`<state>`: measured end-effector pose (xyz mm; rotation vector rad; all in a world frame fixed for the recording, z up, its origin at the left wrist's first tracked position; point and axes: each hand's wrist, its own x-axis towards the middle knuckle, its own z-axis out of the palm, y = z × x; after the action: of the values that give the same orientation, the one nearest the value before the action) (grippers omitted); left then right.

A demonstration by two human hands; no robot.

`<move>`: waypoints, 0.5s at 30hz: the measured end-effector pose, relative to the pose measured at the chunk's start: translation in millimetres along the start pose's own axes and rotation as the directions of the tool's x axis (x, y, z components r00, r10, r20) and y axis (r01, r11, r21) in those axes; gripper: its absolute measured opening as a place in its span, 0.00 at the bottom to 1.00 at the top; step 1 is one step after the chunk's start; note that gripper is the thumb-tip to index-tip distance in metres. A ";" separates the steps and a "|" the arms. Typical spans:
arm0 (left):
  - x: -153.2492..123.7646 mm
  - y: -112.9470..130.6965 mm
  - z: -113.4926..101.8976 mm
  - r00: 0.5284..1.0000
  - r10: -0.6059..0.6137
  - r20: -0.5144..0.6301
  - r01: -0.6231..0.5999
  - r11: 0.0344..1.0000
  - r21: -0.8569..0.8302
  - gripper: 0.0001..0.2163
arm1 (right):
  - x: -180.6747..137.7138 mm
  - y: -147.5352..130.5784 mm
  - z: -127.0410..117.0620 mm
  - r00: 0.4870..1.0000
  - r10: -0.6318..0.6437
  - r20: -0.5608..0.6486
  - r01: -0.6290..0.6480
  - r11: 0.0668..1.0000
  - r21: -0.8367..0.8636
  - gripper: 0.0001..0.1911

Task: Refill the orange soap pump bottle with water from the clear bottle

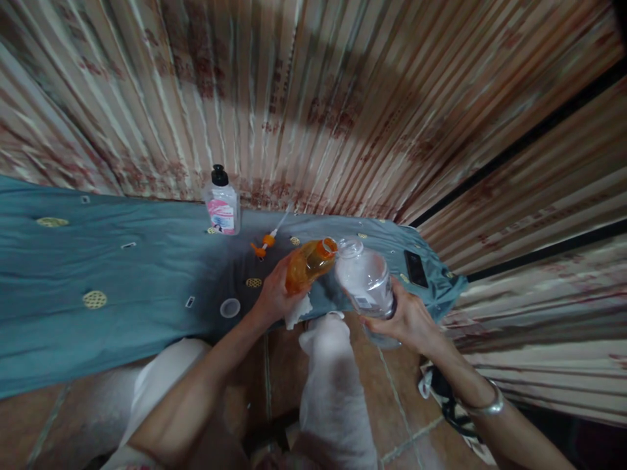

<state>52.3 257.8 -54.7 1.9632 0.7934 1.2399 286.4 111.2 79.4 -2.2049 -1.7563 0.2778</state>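
My left hand (278, 292) is wrapped round an orange see-through bottle (306, 266), tilted with its uncapped mouth to the right. A crumpled white tissue (298, 312) hangs below that hand. In my right hand (409, 318) is a large clear plastic bottle (366, 277), leaning left so that its open neck meets the orange bottle's mouth. Whether the two rims touch or liquid passes between them I cannot tell. An orange pump top (267, 241) with a clear tube lies on the cloth behind the left hand. Nearer me is a round whitish cap (230, 307).
A clear bottle (223, 207) with a black top and pink label stands at the back of the blue-green cloth (147, 274). A dark phone (416, 268) lies at the right end. Pleated curtains (274, 98) rise behind. My knees and the tiled floor (386, 391) are below.
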 end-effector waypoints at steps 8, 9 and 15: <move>0.4 -1.7 1.8 1.000 -0.026 0.003 0.026 1.000 -0.003 0.33 | 5.1 -2.3 -13.0 0.997 -0.061 -0.037 0.055 0.987 -0.150 0.45; 0.6 -0.8 1.5 1.000 -0.027 0.006 0.027 1.000 0.002 0.33 | 5.6 -1.7 -14.0 0.996 -0.073 -0.046 0.064 0.984 -0.167 0.45; -0.2 3.5 2.0 1.000 -0.007 0.026 0.006 0.999 0.033 0.32 | 4.5 2.7 -18.4 0.993 -0.104 -0.060 0.086 0.962 -0.258 0.45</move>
<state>54.6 255.2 -52.7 1.9975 0.8110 1.2025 296.0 112.9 95.8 -2.2582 -1.9443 -0.0543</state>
